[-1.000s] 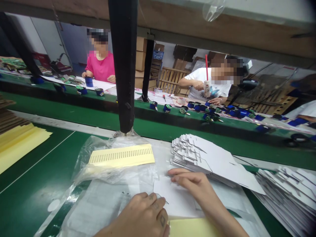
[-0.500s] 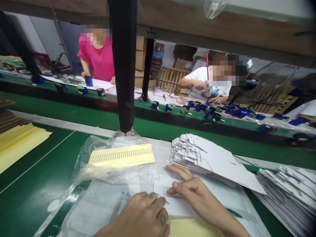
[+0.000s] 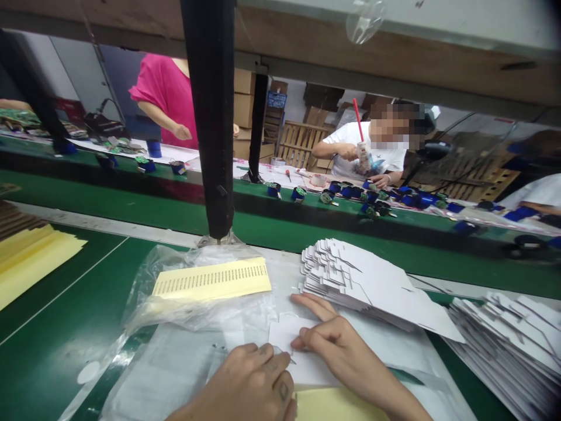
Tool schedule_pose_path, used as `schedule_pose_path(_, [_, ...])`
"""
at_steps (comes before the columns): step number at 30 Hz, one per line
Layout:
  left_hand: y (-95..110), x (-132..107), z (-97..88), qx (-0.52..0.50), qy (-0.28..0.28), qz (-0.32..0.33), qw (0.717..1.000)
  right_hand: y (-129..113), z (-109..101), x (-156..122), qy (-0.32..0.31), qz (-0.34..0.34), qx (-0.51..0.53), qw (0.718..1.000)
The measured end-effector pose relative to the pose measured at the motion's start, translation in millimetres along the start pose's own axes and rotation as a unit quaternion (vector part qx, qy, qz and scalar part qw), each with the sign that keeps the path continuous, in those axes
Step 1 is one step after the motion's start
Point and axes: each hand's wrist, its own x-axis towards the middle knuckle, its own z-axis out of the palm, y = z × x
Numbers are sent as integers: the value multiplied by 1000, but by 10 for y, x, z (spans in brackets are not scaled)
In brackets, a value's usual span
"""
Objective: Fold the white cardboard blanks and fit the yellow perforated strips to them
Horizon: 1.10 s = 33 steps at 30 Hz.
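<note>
A flat white card [image 3: 289, 336], thin and matt with notched edges, lies at the lower middle of the frame on a crinkled clear plastic bag [image 3: 175, 304]. The right hand [image 3: 337, 348] rests on it, forefinger stretched out, the other fingers bent with their tips pressing down, gripping nothing. The left hand [image 3: 256, 383] is loosely curled, knuckles up, at the card's near edge; whether it pinches anything cannot be told.

Just above right, a slanted stack of cut white cards [image 3: 372, 280] fans out, with a second stack [image 3: 512, 342] at the far right. A pale yellow sheet of printed labels [image 3: 213, 279] lies on the bag, and plain yellow sheets [image 3: 30, 257] sit at the left edge.

The table [image 3: 52, 333] is smooth dark green. A black post [image 3: 210, 117] rises at the upper middle. Beyond it, two people [image 3: 372, 155] work at another green bench.
</note>
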Motion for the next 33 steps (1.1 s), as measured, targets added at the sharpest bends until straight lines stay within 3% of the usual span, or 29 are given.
schedule_pose_path(8, [-4,-22,9,8,-17,4,1000,19,3,35,26,-2,17,1000])
schedule_pose_path(13, [-5,-16,0,-2,15,7,1000,22,3,35,24,-5,12,1000])
schedule_pose_path(21, [11,-1,-22,-3,26,3,1000,-23,-42,19,1,-1,64,998])
schedule_pose_path(28, [-5,-11,-15,-4,2,3,1000,-37,-29,10,-20,4,40,999])
schedule_pose_path(33, [-2,15,-27,-3,14,6,1000,-51,-33,8,-25,12,27,999])
